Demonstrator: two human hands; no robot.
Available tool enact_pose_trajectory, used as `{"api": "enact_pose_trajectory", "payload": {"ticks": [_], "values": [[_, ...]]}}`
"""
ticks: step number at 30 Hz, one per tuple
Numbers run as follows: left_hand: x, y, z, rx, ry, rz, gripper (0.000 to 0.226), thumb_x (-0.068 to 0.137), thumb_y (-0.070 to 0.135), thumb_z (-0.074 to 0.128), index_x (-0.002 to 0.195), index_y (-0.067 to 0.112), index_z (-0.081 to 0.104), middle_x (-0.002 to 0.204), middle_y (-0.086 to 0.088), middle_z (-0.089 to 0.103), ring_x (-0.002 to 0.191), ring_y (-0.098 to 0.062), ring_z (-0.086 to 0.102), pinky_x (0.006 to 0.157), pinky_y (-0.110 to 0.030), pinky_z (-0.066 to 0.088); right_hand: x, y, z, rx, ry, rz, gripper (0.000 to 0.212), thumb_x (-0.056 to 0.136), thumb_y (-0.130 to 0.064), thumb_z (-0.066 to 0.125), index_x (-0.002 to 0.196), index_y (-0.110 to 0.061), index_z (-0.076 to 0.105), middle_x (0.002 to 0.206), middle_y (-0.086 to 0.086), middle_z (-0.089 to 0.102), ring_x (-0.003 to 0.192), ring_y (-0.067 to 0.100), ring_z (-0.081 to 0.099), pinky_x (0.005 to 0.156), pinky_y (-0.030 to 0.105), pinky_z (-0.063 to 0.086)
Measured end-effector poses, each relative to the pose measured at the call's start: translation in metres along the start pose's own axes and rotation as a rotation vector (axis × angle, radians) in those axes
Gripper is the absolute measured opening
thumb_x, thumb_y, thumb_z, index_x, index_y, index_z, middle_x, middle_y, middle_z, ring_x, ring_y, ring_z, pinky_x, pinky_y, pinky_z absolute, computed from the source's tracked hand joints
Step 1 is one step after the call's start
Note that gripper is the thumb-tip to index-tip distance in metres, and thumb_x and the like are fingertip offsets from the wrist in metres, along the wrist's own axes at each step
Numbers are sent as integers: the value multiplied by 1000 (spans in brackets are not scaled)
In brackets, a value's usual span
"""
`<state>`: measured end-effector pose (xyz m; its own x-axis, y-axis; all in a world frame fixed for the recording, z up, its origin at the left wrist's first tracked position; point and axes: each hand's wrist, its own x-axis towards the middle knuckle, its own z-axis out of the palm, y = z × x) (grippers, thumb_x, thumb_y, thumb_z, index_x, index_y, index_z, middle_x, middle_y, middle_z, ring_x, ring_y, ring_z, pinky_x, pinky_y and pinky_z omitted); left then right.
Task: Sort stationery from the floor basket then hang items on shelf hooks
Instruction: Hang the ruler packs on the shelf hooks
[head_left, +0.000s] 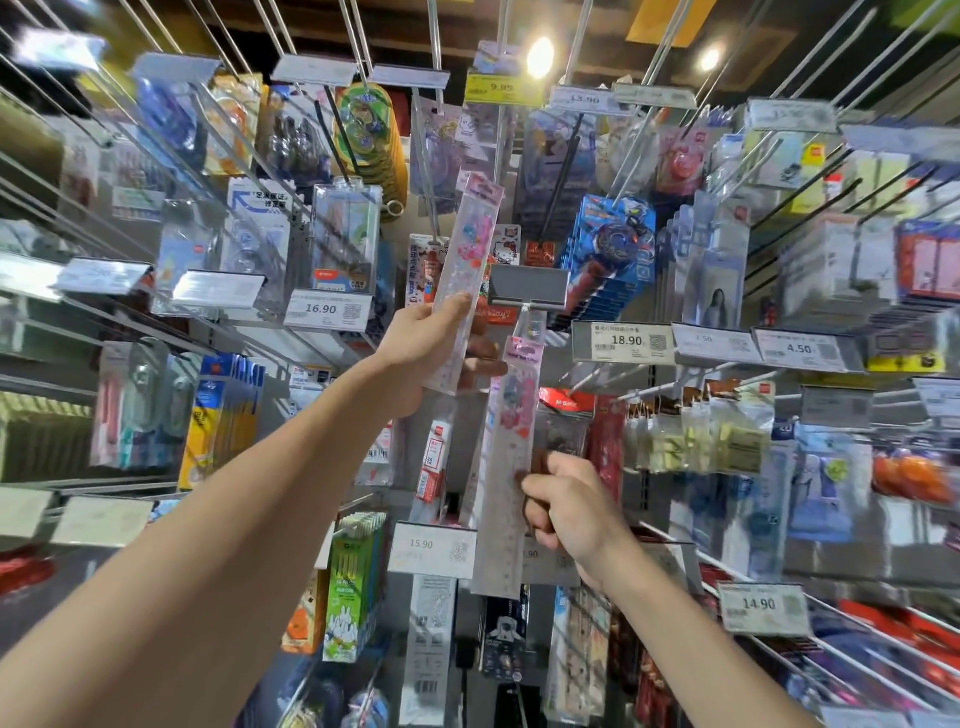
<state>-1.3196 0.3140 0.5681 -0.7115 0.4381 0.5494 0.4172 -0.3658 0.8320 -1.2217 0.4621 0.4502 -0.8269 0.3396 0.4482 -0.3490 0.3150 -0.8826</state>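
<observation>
I'm looking at a shop, a stationery aisle: rows of wire hooks (562, 179) jut from the wall, each hung with sealed packs (618, 244) stacked one behind another. Printed price tags (327, 310) with QR codes sit at the hook tips, reading 16.90, 18.90 and 14.90. Ceiling lamps (540, 57) glare overhead

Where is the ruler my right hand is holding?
Head view, near centre: the ruler is below the grey tag holder, left of the 18.90 price tag, pinched by the right hand.
</observation>
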Motion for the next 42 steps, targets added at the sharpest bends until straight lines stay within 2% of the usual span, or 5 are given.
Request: {"api": "enact_pose_trajectory", "payload": {"ticks": [21,30,33,37,42], "values": [[-2,-1,-1,1,-19,-14,41,106,41,52,104,2,64,93,-23,74,85,-38,76,51,-28,52,50,11,-1,-265,155,170,8,88,-10,42,87,-12,50,73,10,40,67,22,36,61,36,27],[-1,-3,-2,-5,-15,-12,41,107,41,50,107,3,64,89,-18,75,90,-39,77,58,-32,55,105,22,-2,-297,104,386,26,100,-4,39,119,-22,38,62,3,42,30,10,34,35,17,28],[-2,-3,-3,-13,-28,-1,41,107,41,50,110,3,64,89,-18,75,92,-41,76,61,-34,56,102,25,-8,-475,58,391,23,101,-4,37,83,-17,42,56,3,43,33,10,38,36,18,29],[-4,-2,0,-13,-18,6,36,107,39,51,104,5,64,89,-19,73,93,-43,75,56,-32,56,97,22,-13,-795,107,145,33,102,-22,50,70,-19,42,67,0,48,57,13,45,56,28,45],[-4,4,-1,-8,-18,-20,29,105,34,48,96,11,63,85,-17,70,86,-39,75,60,-33,57,59,-40,5,-150,199,-384,17,102,-17,58,88,-14,67,60,-6,56,52,11,45,53,25,39]]}}
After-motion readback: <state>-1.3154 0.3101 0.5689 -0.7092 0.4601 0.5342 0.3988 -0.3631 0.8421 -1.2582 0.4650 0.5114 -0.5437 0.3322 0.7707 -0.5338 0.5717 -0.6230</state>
